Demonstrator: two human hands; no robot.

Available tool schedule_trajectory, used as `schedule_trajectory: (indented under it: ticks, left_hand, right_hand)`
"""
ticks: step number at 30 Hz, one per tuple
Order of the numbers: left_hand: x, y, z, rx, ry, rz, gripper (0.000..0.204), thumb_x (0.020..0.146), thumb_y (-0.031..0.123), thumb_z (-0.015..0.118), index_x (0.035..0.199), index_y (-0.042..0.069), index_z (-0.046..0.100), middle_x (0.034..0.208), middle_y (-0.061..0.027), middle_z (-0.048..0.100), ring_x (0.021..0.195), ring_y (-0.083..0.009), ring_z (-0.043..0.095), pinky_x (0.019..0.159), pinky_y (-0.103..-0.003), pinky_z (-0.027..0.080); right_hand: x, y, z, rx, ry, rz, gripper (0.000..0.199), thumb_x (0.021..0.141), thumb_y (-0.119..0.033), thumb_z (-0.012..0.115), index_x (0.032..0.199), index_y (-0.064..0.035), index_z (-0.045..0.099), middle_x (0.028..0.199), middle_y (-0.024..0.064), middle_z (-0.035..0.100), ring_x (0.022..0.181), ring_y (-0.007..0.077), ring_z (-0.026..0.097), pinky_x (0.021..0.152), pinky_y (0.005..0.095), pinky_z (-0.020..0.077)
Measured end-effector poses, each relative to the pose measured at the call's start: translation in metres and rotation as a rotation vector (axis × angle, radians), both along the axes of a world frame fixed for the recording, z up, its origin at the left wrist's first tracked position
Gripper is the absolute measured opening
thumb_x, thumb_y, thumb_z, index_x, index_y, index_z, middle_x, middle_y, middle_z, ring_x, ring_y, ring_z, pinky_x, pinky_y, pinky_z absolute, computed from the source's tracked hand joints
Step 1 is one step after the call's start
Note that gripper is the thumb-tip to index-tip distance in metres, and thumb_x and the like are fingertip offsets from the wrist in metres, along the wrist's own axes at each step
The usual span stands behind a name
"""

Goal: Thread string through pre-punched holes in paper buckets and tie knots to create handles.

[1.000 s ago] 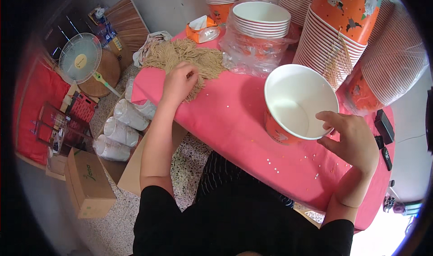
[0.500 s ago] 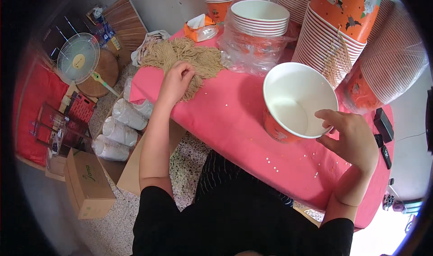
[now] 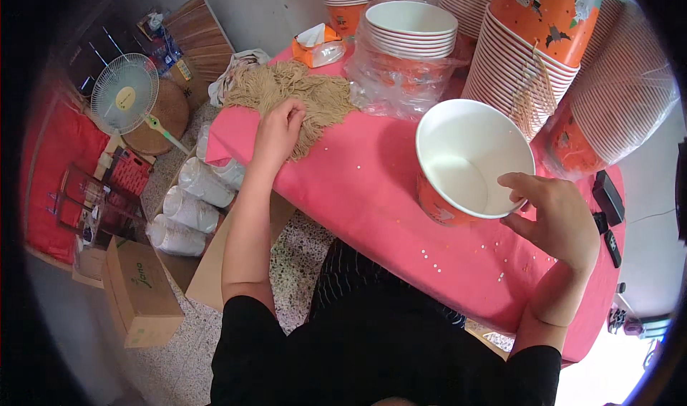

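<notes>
My right hand (image 3: 554,216) grips the near right rim of a paper bucket (image 3: 472,155), its thumb outside and fingers over the edge. White inside and orange outside, the bucket tilts so that its mouth faces me, and its inside looks bare. My left hand (image 3: 279,135) rests at the near side of a loose heap of tan cords (image 3: 325,102). Its fingers are curled together on the cords; the fingertips are partly hidden.
Stacked orange paper buckets (image 3: 515,69) crowd the far right, some in clear plastic (image 3: 408,84). An orange packet (image 3: 315,44) lies behind the cords. Small white dots (image 3: 429,255) are scattered on the pink tablecloth (image 3: 343,191). Left of the table are wrapped cups (image 3: 189,209) and a fan (image 3: 125,94).
Hardly anything differs. The bucket and my right hand have shifted very slightly left; my left hand stays at the cords.
</notes>
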State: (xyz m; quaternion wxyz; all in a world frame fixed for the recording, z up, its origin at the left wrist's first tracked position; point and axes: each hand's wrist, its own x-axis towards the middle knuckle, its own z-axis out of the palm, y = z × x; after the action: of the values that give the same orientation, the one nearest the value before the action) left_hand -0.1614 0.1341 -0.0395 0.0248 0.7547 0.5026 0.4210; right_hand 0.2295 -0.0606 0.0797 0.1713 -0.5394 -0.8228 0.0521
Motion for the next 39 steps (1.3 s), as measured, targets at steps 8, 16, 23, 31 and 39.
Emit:
schedule_trajectory:
  ticks: [8,16,23,31,39]
  left_hand:
    - [0.022,-0.034,0.026,-0.132,-0.370,-0.104,0.012,0.089,0.006,0.064,0.099,0.001,0.066,0.081,-0.0021,0.065,0.071,-0.0063,0.057,0.063,-0.022,0.046]
    - [0.048,-0.102,0.033,-0.405,-0.998,-0.660,0.025,0.086,0.000,0.064,0.110,0.003,0.058,0.090,-0.0013,0.058,0.072,-0.0077,0.052,0.068,-0.025,0.048]
    - [0.123,-0.182,0.039,-0.353,-0.688,-0.977,0.013,0.085,-0.003,0.067,0.095,0.001,0.060,0.088,-0.0046,0.062,0.081,-0.0102,0.059,0.069,-0.026,0.049]
    - [0.140,-0.195,0.033,-0.474,-0.786,-1.104,0.012,0.087,-0.001,0.065,0.096,0.003,0.058,0.087,-0.0048,0.060,0.076,-0.0093,0.058,0.067,-0.025,0.047]
    - [0.139,-0.202,0.033,-0.392,-0.730,-1.068,0.013,0.087,-0.001,0.064,0.097,0.002,0.057,0.087,-0.0050,0.059,0.074,-0.0105,0.058,0.064,-0.025,0.046]
  right_hand:
    - [0.001,-0.001,0.001,-0.027,-0.018,-0.014,0.039,0.070,-0.012,0.076,0.106,-0.0056,0.063,0.087,0.0133,0.069,0.079,0.0299,0.068,0.066,0.0384,0.0514]
    - [-0.007,-0.007,0.010,0.062,0.021,0.048,0.040,0.068,-0.013,0.077,0.104,-0.0032,0.064,0.086,0.0152,0.068,0.078,0.0324,0.067,0.066,0.0388,0.0515]
    - [-0.048,-0.026,0.010,0.253,0.152,0.356,0.041,0.071,-0.026,0.076,0.102,-0.0013,0.065,0.086,0.0102,0.066,0.071,0.0275,0.065,0.061,0.0376,0.0508]
    - [-0.050,-0.040,0.007,0.249,0.032,0.411,0.027,0.070,-0.023,0.077,0.084,-0.0047,0.063,0.075,0.0084,0.064,0.065,0.0263,0.064,0.055,0.0352,0.0485]
    - [-0.051,-0.037,0.002,0.201,-0.044,0.409,0.022,0.070,-0.021,0.076,0.079,-0.0050,0.064,0.070,0.0058,0.063,0.062,0.0241,0.063,0.052,0.0334,0.0473]
